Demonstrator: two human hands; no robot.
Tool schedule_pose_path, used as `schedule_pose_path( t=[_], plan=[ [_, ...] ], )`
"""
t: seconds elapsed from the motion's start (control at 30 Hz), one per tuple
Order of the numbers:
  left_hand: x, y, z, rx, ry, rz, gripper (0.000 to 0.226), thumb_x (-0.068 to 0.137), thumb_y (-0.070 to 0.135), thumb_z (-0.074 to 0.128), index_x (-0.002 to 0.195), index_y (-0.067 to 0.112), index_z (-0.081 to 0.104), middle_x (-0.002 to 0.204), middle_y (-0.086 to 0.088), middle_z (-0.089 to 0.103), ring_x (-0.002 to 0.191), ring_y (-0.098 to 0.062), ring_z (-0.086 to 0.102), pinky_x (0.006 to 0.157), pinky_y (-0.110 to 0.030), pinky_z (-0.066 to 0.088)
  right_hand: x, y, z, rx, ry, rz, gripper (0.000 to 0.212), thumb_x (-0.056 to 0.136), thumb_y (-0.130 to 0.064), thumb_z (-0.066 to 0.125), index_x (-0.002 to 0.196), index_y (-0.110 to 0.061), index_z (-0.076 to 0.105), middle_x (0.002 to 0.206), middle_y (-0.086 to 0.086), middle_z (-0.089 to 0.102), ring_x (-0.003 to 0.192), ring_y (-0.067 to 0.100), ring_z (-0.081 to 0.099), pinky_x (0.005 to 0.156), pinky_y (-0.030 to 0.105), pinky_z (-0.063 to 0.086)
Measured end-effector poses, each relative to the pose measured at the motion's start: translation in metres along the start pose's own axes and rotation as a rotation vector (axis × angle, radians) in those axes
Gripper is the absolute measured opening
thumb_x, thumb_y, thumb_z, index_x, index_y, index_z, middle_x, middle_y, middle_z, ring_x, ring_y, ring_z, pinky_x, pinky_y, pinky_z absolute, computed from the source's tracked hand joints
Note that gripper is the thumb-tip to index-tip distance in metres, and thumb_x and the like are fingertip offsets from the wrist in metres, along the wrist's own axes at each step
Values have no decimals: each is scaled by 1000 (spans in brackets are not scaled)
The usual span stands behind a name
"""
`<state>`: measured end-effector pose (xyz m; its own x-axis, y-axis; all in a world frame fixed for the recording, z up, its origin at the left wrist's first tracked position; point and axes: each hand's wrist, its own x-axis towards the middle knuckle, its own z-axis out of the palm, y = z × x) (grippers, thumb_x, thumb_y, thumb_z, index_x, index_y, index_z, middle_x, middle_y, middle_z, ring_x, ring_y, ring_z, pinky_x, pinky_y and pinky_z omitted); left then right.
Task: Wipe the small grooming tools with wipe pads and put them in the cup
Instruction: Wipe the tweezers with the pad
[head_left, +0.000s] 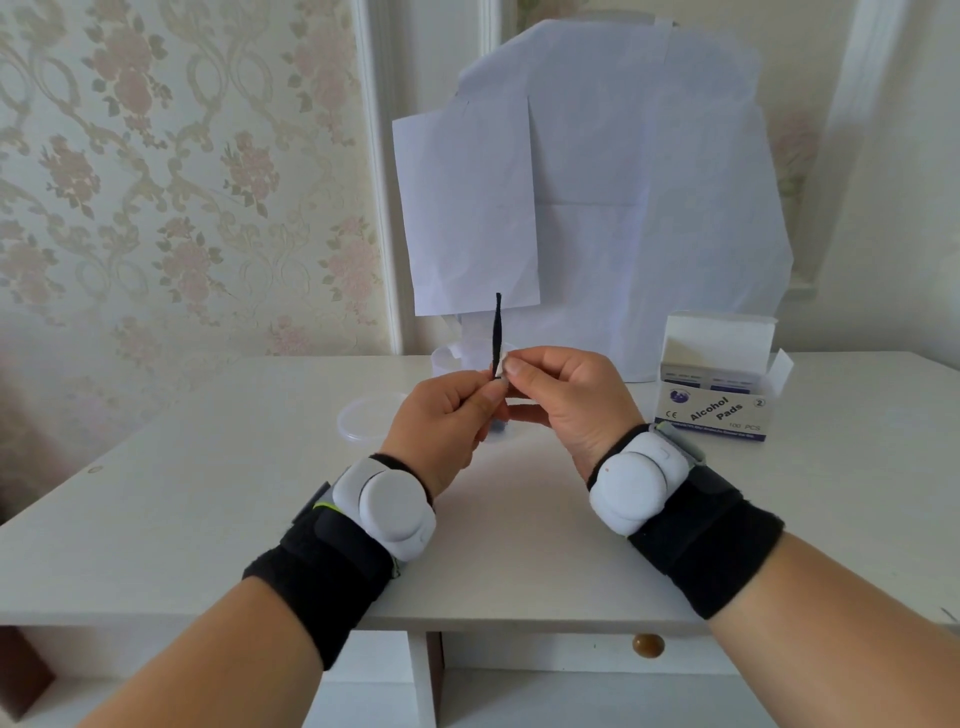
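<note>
Here the left hand (447, 415) grips an upright black tool (496, 332); the right hand (566, 395) pinches a wipe pad (502, 364) against it.

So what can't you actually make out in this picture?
- Head view: the lower end of the thin black tool is hidden inside the left hand.
- The wipe pad is mostly covered by the right hand; only a white scrap shows.
- The cup is largely blocked by both hands.
- The small print on the alcohol pads box is too tiny to read.
</note>
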<state>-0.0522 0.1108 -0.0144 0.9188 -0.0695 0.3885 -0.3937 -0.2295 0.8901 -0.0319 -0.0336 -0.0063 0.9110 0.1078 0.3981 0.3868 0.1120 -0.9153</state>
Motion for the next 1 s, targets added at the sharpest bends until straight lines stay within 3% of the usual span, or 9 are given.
schedule_pose_path(
  t=[0.13, 0.27, 0.37, 0.57, 0.83, 1.0],
  plan=[
    [-4, 5, 3, 226, 86, 104, 29, 98, 21, 53, 72, 12, 64, 44, 21, 53, 42, 4, 49, 46, -6, 33, 1, -2, -4, -5, 88, -7, 15, 95, -11, 61, 95, -2, 74, 91, 15, 75, 87, 26, 74, 69, 33, 59],
    [-2, -2, 4, 500, 194, 245, 41, 92, 20, 58, 54, 23, 43, 41, 9, 40, 46, -8, 39, 46, -15, 28, -1, -1, -1, -18, 24, 31, 17, 93, -11, 64, 87, 1, 74, 87, 17, 74, 82, 27, 74, 73, 34, 61],
    [0, -4, 6, 627, 182, 317, 46, 91, 18, 57, 54, 24, 31, 46, 8, 33, 45, -11, 31, 46, -20, 24, -1, -1, 1, -68, 56, 24, 16, 92, -12, 66, 85, 0, 75, 79, 13, 74, 75, 21, 74, 67, 29, 60],
    [0, -3, 6, 648, 275, 308, 47, 89, 15, 57, 55, 23, 25, 47, 7, 30, 46, -12, 27, 47, -28, 24, 1, -2, -4, -86, 237, -16, 18, 95, -15, 60, 85, -11, 75, 81, 6, 77, 79, 20, 74, 67, 34, 61],
    [0, -3, 8, 710, 209, 353, 46, 88, 14, 56, 57, 24, 24, 50, 7, 32, 53, -22, 32, 51, -31, 25, -3, 0, 4, -35, 63, 63, 12, 92, -14, 67, 89, -8, 77, 86, 19, 75, 84, 31, 74, 77, 41, 62],
    [0, -4, 8, 763, 164, 358, 36, 89, 14, 54, 62, 21, 31, 55, 8, 34, 57, -24, 37, 53, -32, 28, -4, -3, 4, -18, 39, 98, 12, 91, -11, 67, 88, -5, 76, 82, 16, 75, 76, 25, 74, 68, 33, 61]
  ],
)
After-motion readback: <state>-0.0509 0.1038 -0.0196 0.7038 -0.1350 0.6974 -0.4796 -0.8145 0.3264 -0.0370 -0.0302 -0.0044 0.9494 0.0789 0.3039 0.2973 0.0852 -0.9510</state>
